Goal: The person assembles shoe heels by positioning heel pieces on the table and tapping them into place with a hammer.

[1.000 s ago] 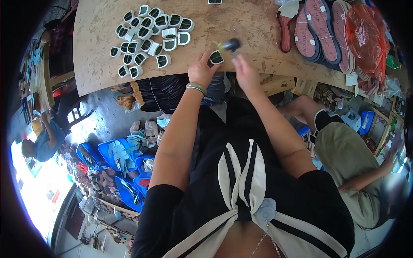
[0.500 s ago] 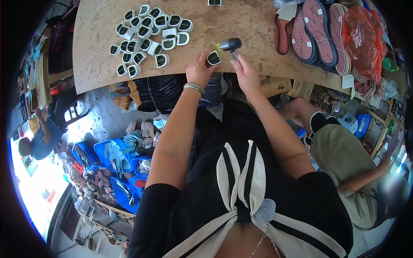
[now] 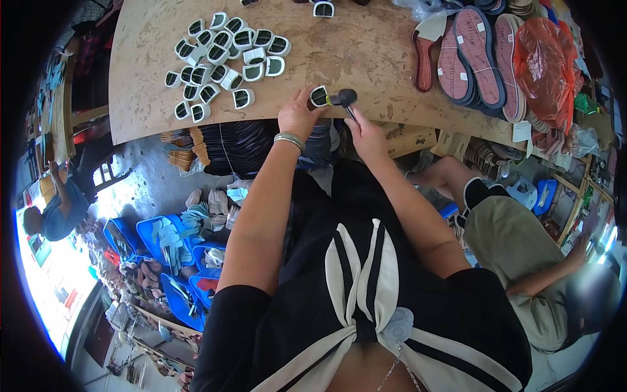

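My left hand (image 3: 298, 119) is closed at the near edge of the wooden table, steadying a white D-shaped shoe heel (image 3: 319, 96) with a dark inside. In my right hand (image 3: 367, 137) I grip the handle of a small two-faced mallet (image 3: 343, 98) with a black and a yellow end. Its yellow face is against or very close to the right side of the heel; contact is hard to make out. Left of my hands lies a loose group of similar white heels (image 3: 222, 52), and one more heel (image 3: 323, 9) sits at the far edge.
Tied shoe soles (image 3: 480, 55) and a red plastic bag (image 3: 547, 65) occupy the table's right side. Blue bins (image 3: 166, 242) of shoe parts stand on the floor at left. A person in olive trousers (image 3: 513, 228) sits close on my right; another person (image 3: 64, 206) is at far left.
The mallet has swung down and left, from above and right of the heel to its side. My right hand followed. My left hand stays at the heel. Dark shapes appear at the table's far edge.
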Available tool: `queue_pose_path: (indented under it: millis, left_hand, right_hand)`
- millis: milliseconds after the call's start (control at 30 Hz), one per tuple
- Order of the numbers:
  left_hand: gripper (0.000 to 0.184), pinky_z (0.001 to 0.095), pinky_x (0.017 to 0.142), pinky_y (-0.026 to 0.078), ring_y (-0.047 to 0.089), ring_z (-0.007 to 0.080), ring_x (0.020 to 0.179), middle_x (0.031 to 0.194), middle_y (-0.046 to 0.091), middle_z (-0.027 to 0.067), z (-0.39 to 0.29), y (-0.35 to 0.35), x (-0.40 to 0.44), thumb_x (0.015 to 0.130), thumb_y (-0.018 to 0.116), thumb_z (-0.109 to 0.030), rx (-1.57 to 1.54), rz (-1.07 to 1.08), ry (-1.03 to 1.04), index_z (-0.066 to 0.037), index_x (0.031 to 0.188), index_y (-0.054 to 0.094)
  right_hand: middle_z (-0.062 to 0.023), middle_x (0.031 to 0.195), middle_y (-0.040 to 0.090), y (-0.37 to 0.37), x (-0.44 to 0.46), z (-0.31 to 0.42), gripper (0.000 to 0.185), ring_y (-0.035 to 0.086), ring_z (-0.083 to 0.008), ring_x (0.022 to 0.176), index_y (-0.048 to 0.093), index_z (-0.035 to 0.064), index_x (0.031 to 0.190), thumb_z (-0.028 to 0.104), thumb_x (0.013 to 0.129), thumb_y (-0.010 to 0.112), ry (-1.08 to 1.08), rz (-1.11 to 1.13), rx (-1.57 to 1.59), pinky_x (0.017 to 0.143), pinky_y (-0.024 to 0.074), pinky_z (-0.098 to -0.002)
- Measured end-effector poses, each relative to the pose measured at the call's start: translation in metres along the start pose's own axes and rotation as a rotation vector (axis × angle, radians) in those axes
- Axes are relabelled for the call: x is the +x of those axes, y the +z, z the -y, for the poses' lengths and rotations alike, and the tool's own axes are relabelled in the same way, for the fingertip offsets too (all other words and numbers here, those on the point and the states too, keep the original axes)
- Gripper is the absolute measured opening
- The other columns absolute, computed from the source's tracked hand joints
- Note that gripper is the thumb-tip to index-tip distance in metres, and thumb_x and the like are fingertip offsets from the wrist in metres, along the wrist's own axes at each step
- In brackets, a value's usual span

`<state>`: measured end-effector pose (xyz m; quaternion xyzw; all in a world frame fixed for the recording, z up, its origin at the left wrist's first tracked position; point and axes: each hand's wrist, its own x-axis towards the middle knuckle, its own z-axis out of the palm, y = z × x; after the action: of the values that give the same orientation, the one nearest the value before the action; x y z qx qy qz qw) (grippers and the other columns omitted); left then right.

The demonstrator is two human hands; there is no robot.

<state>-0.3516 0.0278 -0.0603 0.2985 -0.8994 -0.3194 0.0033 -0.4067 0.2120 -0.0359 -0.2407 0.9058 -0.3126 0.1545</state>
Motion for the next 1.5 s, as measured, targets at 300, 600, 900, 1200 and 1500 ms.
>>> queue_pose_path:
  millis: [300,600,900,1200,1500]
  left_hand:
    - [0.051,0.036,0.068,0.054,0.068,0.0227,0.077,0.09,0.067,0.0033,-0.002,-0.004,0.001,0.076,0.078,-0.043,-0.025,0.032,-0.013,-0.021,0.119,0.063]
    - [0.05,0.0389,0.074,0.053,0.067,0.0259,0.086,0.096,0.065,0.0024,-0.009,-0.013,0.001,0.077,0.077,-0.037,-0.026,0.092,-0.056,-0.022,0.122,0.06]
    - [0.05,0.0387,0.077,0.053,0.066,0.0265,0.092,0.099,0.065,0.0037,-0.006,-0.011,0.001,0.079,0.075,-0.032,-0.055,0.115,-0.051,-0.023,0.124,0.058]
    - [0.053,0.0405,0.081,0.053,0.065,0.0291,0.096,0.106,0.062,0.0059,-0.008,-0.016,0.0,0.077,0.077,-0.031,-0.088,0.125,-0.054,-0.024,0.125,0.057]
    - [0.067,0.043,0.09,0.05,0.055,0.0335,0.112,0.121,0.051,0.0154,-0.04,-0.01,0.005,0.071,0.081,-0.032,0.088,0.074,-0.121,-0.01,0.126,0.049]
  right_hand:
    - [-0.0191,0.078,0.065,-0.015,0.024,0.017,0.033,0.065,-0.036,0.07,0.063,0.0124,0.124,0.029,0.095,0.059,-0.052,0.148,-0.075,0.062,0.0499,-0.043]
    - [-0.018,0.08,0.066,-0.011,0.039,0.012,0.035,0.064,-0.0371,0.07,0.06,0.0188,0.128,0.031,0.095,0.058,-0.036,0.076,-0.066,0.063,0.0498,-0.0465]
    - [-0.0165,0.083,0.068,-0.018,0.034,0.015,0.035,0.066,-0.0349,0.072,0.06,0.0182,0.128,0.028,0.095,0.06,-0.139,0.086,-0.111,0.062,0.0509,-0.0417]
    - [-0.0172,0.084,0.068,-0.033,0.022,0.021,0.036,0.066,-0.0363,0.073,0.062,0.0161,0.126,0.03,0.093,0.063,-0.042,0.225,-0.203,0.062,0.0506,-0.0412]
    - [-0.0001,0.067,0.049,-0.05,0.006,-0.009,0.041,0.044,-0.0077,0.062,0.058,0.0063,0.132,0.024,0.095,0.063,0.146,0.006,0.421,0.058,0.041,-0.0259]
